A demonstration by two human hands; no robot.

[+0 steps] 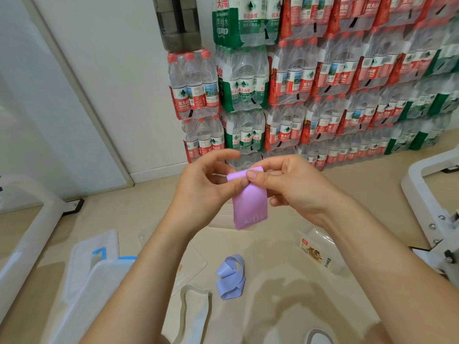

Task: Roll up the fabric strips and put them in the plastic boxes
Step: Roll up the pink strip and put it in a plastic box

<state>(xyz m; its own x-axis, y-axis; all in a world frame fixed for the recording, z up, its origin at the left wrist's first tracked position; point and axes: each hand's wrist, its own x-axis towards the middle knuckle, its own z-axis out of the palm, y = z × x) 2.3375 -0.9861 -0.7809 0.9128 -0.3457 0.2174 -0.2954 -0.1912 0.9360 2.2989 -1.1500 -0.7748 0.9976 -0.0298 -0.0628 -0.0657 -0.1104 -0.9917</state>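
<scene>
Both hands are raised at centre with fingers curled. The left hand (201,187) and right hand (295,187) each have their grip clamped on the rolled top edge of a lilac-pink fabric strip (250,207), from 9 and 3 o'clock. Its smooth, flat tail hangs toward 6. On the floor below, a periwinkle strip (231,276) lies loosely looped, with a pale webbing strip (196,309) at its 7 o'clock. A clear labelled plastic box (315,252) sits at 4 o'clock; I cannot tell what it contains.

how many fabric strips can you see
3: pink strip pinched between left hand and right hand; lavender strip on the floor; white strip beside it. A loop at the bottom edge may be a fourth.
</scene>
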